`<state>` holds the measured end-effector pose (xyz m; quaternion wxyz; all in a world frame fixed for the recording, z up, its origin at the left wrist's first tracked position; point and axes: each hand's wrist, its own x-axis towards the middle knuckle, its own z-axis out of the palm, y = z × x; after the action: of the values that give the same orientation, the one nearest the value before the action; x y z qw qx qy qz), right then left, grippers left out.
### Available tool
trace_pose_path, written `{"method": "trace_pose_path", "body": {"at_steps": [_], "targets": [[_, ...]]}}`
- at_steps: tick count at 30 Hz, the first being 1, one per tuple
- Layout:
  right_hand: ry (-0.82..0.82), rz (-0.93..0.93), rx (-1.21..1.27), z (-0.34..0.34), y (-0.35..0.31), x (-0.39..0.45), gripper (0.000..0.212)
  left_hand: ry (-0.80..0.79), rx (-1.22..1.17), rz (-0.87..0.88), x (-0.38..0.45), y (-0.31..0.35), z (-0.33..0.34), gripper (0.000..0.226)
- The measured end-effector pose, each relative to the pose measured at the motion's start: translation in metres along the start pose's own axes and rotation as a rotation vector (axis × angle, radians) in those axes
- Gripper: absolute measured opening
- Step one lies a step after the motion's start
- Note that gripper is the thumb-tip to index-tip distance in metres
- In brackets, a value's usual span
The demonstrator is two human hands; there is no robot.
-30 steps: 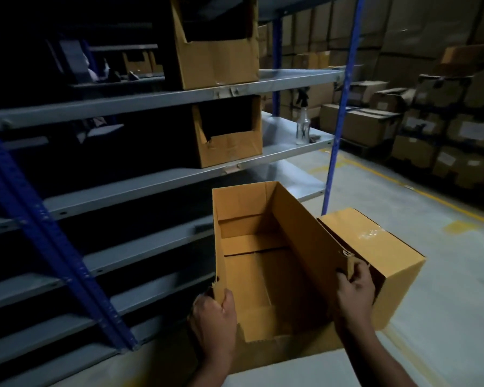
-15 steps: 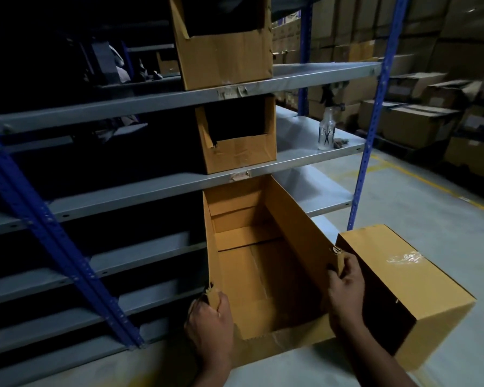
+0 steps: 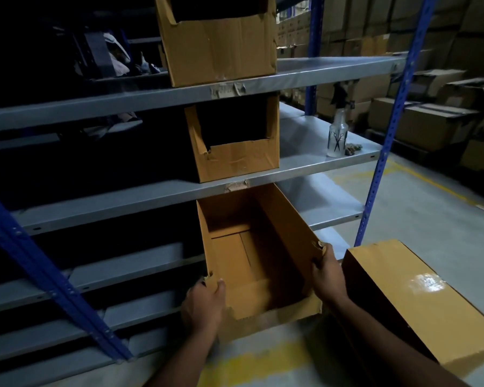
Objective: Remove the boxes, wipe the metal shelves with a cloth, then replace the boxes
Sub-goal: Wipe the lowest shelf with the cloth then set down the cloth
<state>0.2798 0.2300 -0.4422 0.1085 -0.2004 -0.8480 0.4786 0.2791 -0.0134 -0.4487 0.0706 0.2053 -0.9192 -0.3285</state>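
- Your left hand (image 3: 204, 301) has its grip clamped on the near left corner of the open box (image 3: 252, 255), thumb over the rim, at 6 o'clock.
- Your right hand (image 3: 329, 272) pinches the box's right wall at its torn top edge.
- The open box's far end sits under a metal shelf (image 3: 118, 202).
- A closed box (image 3: 419, 300) lies at 4 o'clock.
- Two cut-front boxes (image 3: 235, 163) stand above at 12 o'clock.
- A spray bottle (image 3: 337, 135) stands at 2 o'clock.
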Motion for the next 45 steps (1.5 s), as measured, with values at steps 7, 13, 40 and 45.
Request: {"method": "trace_pose_path", "body": {"at_steps": [7,13,40,45], "targets": [[-0.074,-0.042,-0.115,0.05,-0.007,0.113,0.026,-0.097,-0.016,-0.105,0.114,0.023,0.054,0.044],[-0.089,-0.048,-0.129,0.1,-0.02,0.218,0.026,-0.072,-0.069,-0.169,0.217,0.059,0.09,0.039],[-0.229,-0.041,-0.113,0.133,-0.036,0.329,0.03,-0.075,-0.028,-0.341,0.307,0.118,0.136,0.056],[-0.241,-0.017,-0.163,0.098,-0.036,0.332,0.045,-0.223,0.047,-0.413,0.276,0.129,0.161,0.078]]}}
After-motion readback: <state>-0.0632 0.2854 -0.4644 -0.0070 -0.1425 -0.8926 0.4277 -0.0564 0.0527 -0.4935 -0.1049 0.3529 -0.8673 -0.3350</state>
